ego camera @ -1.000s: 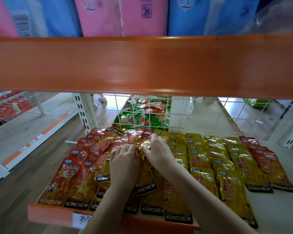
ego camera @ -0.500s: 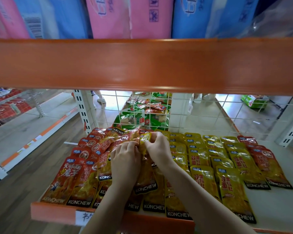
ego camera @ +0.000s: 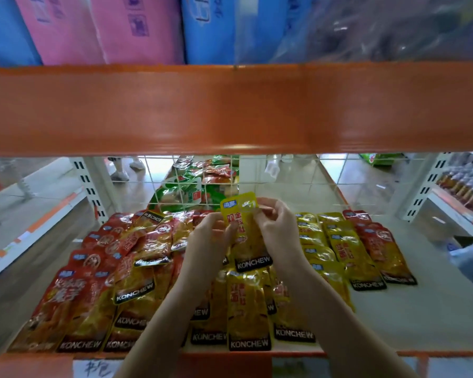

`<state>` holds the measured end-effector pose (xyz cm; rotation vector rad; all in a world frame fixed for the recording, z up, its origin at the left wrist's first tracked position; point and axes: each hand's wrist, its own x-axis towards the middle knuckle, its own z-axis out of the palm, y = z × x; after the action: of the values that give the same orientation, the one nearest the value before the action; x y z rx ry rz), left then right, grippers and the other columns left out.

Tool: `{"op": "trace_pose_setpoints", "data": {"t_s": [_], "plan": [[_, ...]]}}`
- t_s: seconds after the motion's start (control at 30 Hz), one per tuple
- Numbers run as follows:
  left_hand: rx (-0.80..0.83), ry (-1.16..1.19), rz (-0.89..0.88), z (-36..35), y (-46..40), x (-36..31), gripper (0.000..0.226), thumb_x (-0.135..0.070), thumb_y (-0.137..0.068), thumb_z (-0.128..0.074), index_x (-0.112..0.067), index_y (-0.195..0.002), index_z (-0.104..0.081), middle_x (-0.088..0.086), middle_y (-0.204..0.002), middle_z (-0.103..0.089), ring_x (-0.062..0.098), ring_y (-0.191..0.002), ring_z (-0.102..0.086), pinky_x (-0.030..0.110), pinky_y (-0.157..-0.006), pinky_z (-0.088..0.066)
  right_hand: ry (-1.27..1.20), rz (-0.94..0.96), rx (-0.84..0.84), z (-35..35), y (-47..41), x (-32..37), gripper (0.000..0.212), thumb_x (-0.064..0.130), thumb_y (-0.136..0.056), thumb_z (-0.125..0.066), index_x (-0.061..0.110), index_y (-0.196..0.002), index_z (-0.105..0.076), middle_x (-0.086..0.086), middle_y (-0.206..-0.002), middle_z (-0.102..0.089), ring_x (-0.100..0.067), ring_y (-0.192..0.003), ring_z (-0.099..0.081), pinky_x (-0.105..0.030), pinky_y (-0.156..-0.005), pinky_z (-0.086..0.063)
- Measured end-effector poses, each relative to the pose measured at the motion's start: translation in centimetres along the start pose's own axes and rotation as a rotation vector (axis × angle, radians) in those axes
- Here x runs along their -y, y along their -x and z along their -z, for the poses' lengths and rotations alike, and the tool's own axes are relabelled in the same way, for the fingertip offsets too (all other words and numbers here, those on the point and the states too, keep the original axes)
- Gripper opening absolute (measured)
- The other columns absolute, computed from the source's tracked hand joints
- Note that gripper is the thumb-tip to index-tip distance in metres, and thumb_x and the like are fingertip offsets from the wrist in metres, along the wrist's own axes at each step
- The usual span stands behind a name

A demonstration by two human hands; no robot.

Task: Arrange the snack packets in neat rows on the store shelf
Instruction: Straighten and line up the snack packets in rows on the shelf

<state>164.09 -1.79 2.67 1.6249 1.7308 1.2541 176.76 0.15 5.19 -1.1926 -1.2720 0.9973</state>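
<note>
I see both hands, left hand [ego camera: 206,236] and right hand [ego camera: 280,230], pinching one yellow snack packet [ego camera: 246,230] above the packet-covered beige shelf [ego camera: 434,317], wire mesh [ego camera: 298,184] behind.

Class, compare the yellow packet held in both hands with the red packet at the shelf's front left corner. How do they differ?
The yellow packet is lifted and pinched by the left hand and right hand; the red packet lies flat, untouched. One is yellow, the other red. Both read KONCHEW.
</note>
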Motion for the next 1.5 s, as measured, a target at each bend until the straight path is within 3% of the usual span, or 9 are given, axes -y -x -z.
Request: {"op": "trace_pose_setpoints", "data": {"t_s": [0.1, 0.27, 0.5, 0.77, 0.9, 1.0, 1.1, 1.33, 1.5], "plan": [[0.054, 0.238, 0.11, -1.6, -0.3, -1.6, 0.017, -0.019, -0.085, -0.067, -0.007, -0.093, -0.059, 0.014, -0.087, -0.068, 0.014, -0.065, -0.066, 0.028, -0.058, -0.056, 0.054, 0.035, -0.011, 1.8, -0.3, -0.9, 0.015, 0.011, -0.091, -0.059, 0.017, -0.105, -0.057, 0.007, -0.086, -0.062, -0.003, -0.075, -0.061, -0.008, -0.058, -0.048], [0.11, 0.343, 0.137, -4.8, -0.1, -3.3, 0.012, -0.012, -0.085, -0.065, -0.005, -0.093, -0.058, 0.011, -0.079, -0.066, 0.008, -0.063, -0.064, 0.023, -0.055, -0.054, 0.383, 0.257, -0.056, 5.8, -0.3, -2.9, 0.02, 0.013, -0.09, -0.061, 0.013, -0.11, -0.059, 0.003, -0.102, -0.058, -0.009, -0.093, -0.055, -0.002, -0.075, -0.038], [0.063, 0.414, 0.273, -9.4, -0.4, -4.5, 0.037, -0.023, -0.086, -0.066, -0.001, -0.114, -0.055, 0.015, -0.098, -0.066, 0.023, -0.083, -0.066, 0.032, -0.067, -0.057, 0.766, 0.498, 0.297, 12.5, 1.7, -5.8, 0.068, 0.069, -0.08, -0.044, 0.026, -0.132, -0.048, 0.008, -0.139, -0.041, -0.01, -0.128, -0.035, -0.026, -0.103, -0.031], [0.362, 0.435, 0.246, -13.3, 1.5, -7.9, 0.029, -0.028, -0.093, -0.055, -0.005, -0.111, -0.057, 0.01, -0.094, -0.067, 0.016, -0.078, -0.069, 0.028, -0.063, -0.058, 0.792, 0.668, 0.121, 18.2, 2.0, -6.6, 0.044, 0.025, -0.082, -0.062, 0.022, -0.124, -0.05, 0.003, -0.123, -0.056, -0.013, -0.113, -0.052, -0.026, -0.092, -0.049], [0.301, 0.18, 0.032, -15.2, 1.7, -8.3, 0.026, -0.026, -0.097, -0.045, -0.006, -0.103, -0.062, 0.009, -0.087, -0.069, 0.018, -0.071, -0.068, 0.039, -0.064, -0.058, 0.782, 0.644, 0.009, 21.1, 2.0, -6.7, 0.029, 0.026, -0.089, -0.054, 0.017, -0.116, -0.058, 0.004, -0.112, -0.062, -0.013, -0.102, -0.059, -0.022, -0.083, -0.05], [0.206, -0.154, -0.159, -16.3, 2.0, -7.8, 0.022, -0.022, -0.097, -0.046, -0.012, -0.107, -0.062, 0.001, -0.096, -0.069, 0.009, -0.073, -0.061, 0.02, -0.059, -0.051, 0.851, 0.64, 0.004, 22.9, 2.2, -7.4, 0.03, 0.025, -0.086, -0.052, 0.02, -0.115, -0.057, 0.006, -0.111, -0.062, -0.013, -0.1, -0.057, -0.022, -0.078, -0.049], [0.15, -0.339, -0.293, -17.4, 2.4, -7.3, 0.023, -0.02, -0.096, -0.046, -0.017, -0.11, -0.063, 0.0, -0.105, -0.067, 0.014, -0.095, -0.06, 0.028, -0.079, -0.051, 0.917, 0.675, 0.033, 23.7, 2.6, -8.3, 0.031, 0.024, -0.084, -0.053, 0.022, -0.114, -0.055, 0.005, -0.11, -0.063, -0.012, -0.101, -0.054, -0.025, -0.074, -0.053], [0.193, -0.551, -0.387, -18.9, 3.3, -6.1, 0.028, -0.025, -0.096, -0.041, -0.021, -0.118, -0.059, -0.005, -0.114, -0.062, 0.014, -0.112, -0.051, 0.032, -0.094, -0.039, 0.958, 0.607, 0.136, 24.0, 2.9, -9.7, 0.046, 0.015, -0.069, -0.08, 0.02, -0.112, -0.063, 0.004, -0.114, -0.062, -0.016, -0.105, -0.058, -0.021, -0.08, -0.048], [0.201, -0.545, -0.399, -19.0, 3.3, -5.8, 0.029, -0.024, -0.095, -0.043, -0.02, -0.119, -0.059, -0.005, -0.117, -0.061, 0.015, -0.117, -0.048, 0.033, -0.095, -0.036, 0.92, 0.466, 0.276, 23.8, 2.7, -10.3, 0.047, 0.039, -0.077, -0.067, 0.025, -0.121, -0.059, 0.004, -0.126, -0.055, -0.018, -0.116, -0.051, -0.035, -0.093, -0.048]]}}
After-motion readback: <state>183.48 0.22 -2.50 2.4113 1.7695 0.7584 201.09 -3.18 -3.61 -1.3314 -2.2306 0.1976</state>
